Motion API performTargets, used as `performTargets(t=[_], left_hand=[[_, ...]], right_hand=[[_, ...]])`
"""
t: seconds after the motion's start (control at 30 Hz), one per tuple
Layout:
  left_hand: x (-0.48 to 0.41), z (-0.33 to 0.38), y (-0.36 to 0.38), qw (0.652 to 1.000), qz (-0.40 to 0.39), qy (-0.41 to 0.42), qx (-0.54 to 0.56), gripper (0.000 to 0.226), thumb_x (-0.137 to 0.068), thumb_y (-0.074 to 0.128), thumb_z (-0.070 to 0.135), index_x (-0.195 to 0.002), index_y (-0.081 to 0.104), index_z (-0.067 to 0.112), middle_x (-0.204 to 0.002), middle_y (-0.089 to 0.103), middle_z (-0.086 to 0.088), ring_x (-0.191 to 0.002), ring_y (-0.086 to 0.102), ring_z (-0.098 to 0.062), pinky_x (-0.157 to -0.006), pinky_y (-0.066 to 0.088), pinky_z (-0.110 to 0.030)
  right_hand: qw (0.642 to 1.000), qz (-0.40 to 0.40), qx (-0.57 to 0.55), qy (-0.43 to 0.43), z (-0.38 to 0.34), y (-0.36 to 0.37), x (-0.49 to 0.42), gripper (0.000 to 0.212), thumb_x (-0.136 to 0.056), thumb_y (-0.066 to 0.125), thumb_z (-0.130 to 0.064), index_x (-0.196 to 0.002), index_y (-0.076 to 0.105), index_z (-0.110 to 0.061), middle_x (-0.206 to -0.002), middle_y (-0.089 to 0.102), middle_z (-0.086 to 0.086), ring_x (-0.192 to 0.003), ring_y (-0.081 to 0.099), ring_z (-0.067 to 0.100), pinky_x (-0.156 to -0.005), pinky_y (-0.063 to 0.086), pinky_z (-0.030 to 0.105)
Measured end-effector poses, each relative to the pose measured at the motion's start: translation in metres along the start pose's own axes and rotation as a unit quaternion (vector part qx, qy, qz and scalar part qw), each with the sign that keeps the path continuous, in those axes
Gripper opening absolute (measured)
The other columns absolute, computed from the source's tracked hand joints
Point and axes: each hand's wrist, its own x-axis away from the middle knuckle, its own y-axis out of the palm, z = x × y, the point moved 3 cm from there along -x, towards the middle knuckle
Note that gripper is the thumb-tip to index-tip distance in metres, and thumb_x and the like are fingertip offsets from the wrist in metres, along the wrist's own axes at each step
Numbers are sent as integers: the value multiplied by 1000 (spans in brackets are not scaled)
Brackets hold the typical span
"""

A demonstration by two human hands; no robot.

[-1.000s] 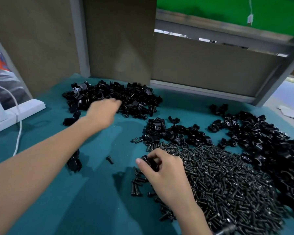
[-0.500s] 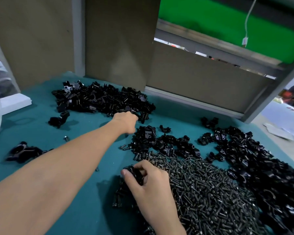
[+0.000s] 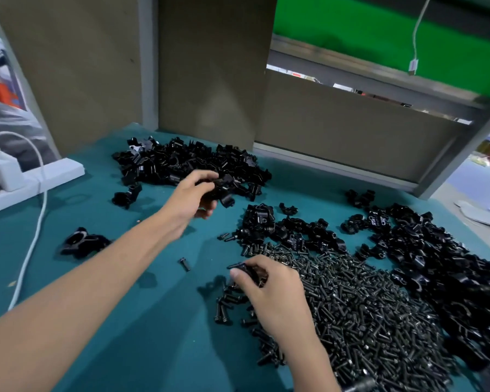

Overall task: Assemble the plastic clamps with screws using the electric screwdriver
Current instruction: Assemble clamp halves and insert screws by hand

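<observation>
My left hand [image 3: 191, 198] is up off the table [image 3: 102, 321], out toward the far edge. Its fingers are closed around a black clamp part [image 3: 222, 192]. I hold it right next to the big pile of parts [image 3: 187, 162] by the back wall, because that is where those pieces lie.

My right hand [image 3: 269, 290] rests low, near the middle of the table, at the edge of the screw heap [image 3: 365, 312]. Its fingers are pinched on another small black piece [image 3: 245, 270]. I keep it there so a screw is easy to reach.

I think the two pieces must come together next, so both hands stay in front of me.

More clamp parts [image 3: 441, 256] sit along the right edge. One loose screw [image 3: 185, 263] lies alone between my arms. A few clamps [image 3: 82, 244] lie near the left edge, maybe done ones; I cannot tell. The screwdriver may be the dark thing at the bottom edge, but I cannot be sure.
</observation>
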Motion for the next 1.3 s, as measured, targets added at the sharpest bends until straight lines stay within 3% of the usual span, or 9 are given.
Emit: performTargets(t=[0.2, 0.33, 0.47, 0.6, 0.73, 0.83, 0.9, 1.0, 1.3], left_hand=[[91, -14, 19, 957, -143, -67, 242, 25, -85, 58, 13, -108, 60, 2, -89, 74, -10, -65, 68, -12, -57, 57, -20], [104, -27, 21, 959, -148, -78, 229, 37, -83, 59, 6, -120, 59, 6, -98, 72, -16, -71, 69, -18, -56, 54, -23], [104, -37, 22, 958, -153, -96, 222, 38, -94, 51, 0, -126, 64, 16, -86, 67, -9, -67, 62, -14, -56, 51, -22], [103, -41, 20, 955, -149, -98, 239, 36, -83, 63, 10, -118, 68, 10, -78, 64, -5, -66, 61, -12, -61, 55, -21], [106, -46, 21, 967, -135, -99, 190, 37, -77, 68, 18, -113, 69, 8, -87, 69, -4, -66, 62, -10, -59, 54, -19], [106, -51, 22, 976, -136, -94, 139, 40, -78, 67, 24, -114, 71, 8, -110, 73, -4, -84, 65, -9, -85, 54, -28], [106, -51, 22, 977, -133, -100, 132, 42, -80, 66, 24, -118, 70, 7, -121, 70, -9, -96, 66, -15, -107, 42, -40], [104, -49, 23, 971, -139, -88, 173, 37, -82, 63, 17, -117, 69, 5, -120, 70, -12, -99, 68, -16, -98, 53, -31], [109, -55, 24, 972, -144, -81, 167, 42, -79, 67, 16, -119, 67, 3, -119, 69, -18, -110, 65, -24, -99, 53, -37]], right_hand=[[998, 50, -43, -9, -5, -3, -5, 32, -90, 63, -40, -119, 66, -27, -111, 66, -15, -99, 57, -2, -90, 47, 20], [995, 72, -68, -6, -3, -4, -4, 36, -92, 64, -24, -127, 60, -34, -104, 55, -19, -88, 46, -13, -80, 36, 8], [993, 63, -99, -4, -2, -4, -4, 39, -94, 63, -19, -130, 57, -32, -118, 57, -19, -109, 49, -7, -97, 38, 16], [982, 85, -168, -5, -4, -8, -4, 32, -88, 70, -21, -117, 63, -33, -105, 67, -19, -78, 60, -6, -72, 44, 11], [970, 113, -214, -12, -7, -11, -1, 30, -83, 75, -20, -107, 64, -35, -98, 69, -22, -82, 68, 5, -74, 53, 18], [971, 121, -207, -23, -5, -12, -1, 34, -83, 76, -17, -114, 67, -28, -99, 71, -6, -65, 64, 19, -63, 53, 25], [971, 119, -203, -46, -5, -13, -1, 39, -83, 72, -1, -112, 69, -28, -108, 68, -8, -74, 66, 17, -68, 55, 26], [973, 109, -186, -78, -9, -12, 0, 58, -77, 56, 22, -104, 69, -27, -119, 61, -8, -103, 61, 8, -84, 50, 19], [973, 53, -214, -72, -13, -6, 0, 22, -89, 66, -7, -105, 71, -21, -114, 67, -13, -118, 58, 3, -100, 49, 34]])
